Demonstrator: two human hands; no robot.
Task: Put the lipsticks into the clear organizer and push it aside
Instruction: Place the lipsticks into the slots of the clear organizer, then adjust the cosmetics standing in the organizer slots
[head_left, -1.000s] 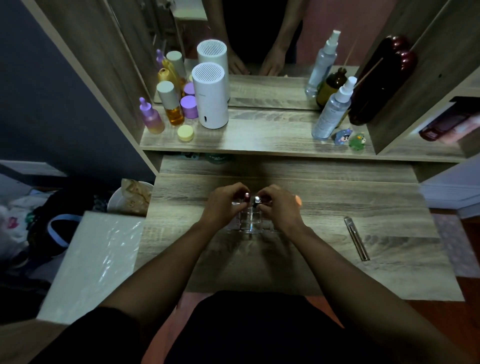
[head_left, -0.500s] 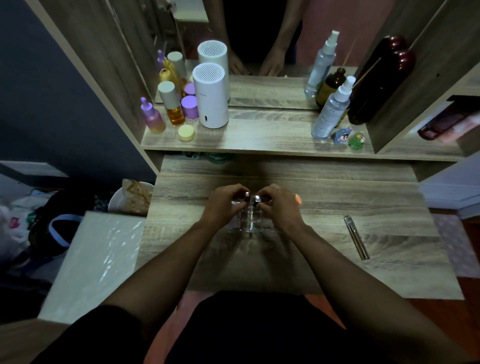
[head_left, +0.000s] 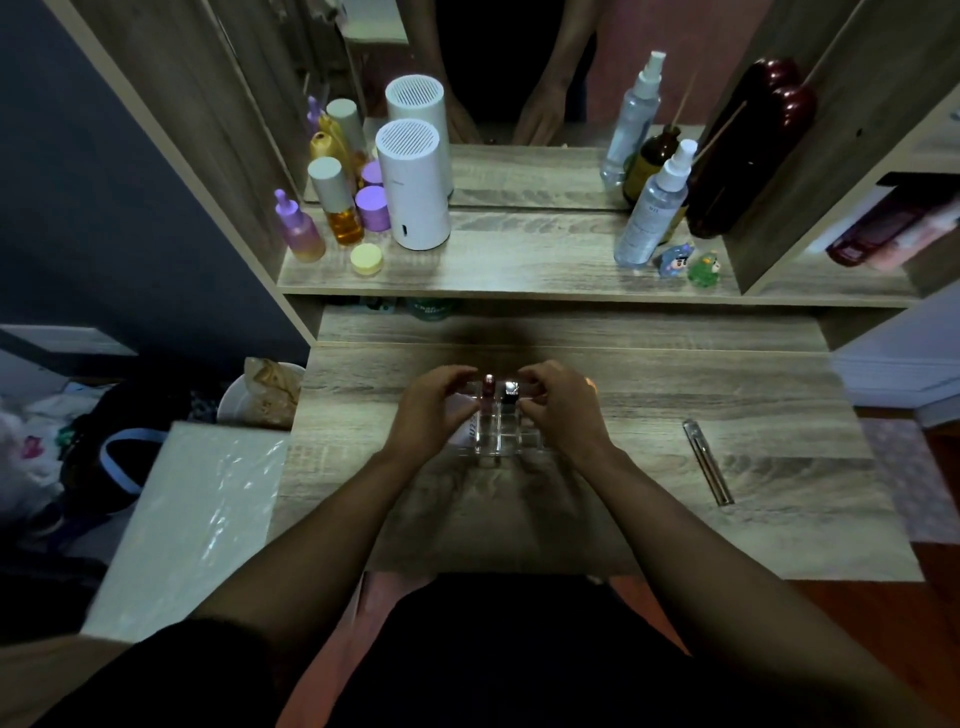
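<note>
head view of a wooden vanity desk. at the centre of the desktop stands the clear organizer, a gridded transparent box; two lipsticks stand upright in its far cells, a pink-capped lipstick on the left and a dark lipstick with a silver top just beside it on the right. the left hand curls against the organizer's left side and the right hand against its right side, fingers bent over the upper edges, so that the box is held between the two hands; whether each hand truly clamps the wall or merely rests on it cannot be told. a slim silver tube lies flat on the desktop, well apart to the right. on the raised shelf behind stand a white cylinder with a slotted top, several purple and amber bottles at left, and a clear spray bottle at right, before a mirror.
</note>
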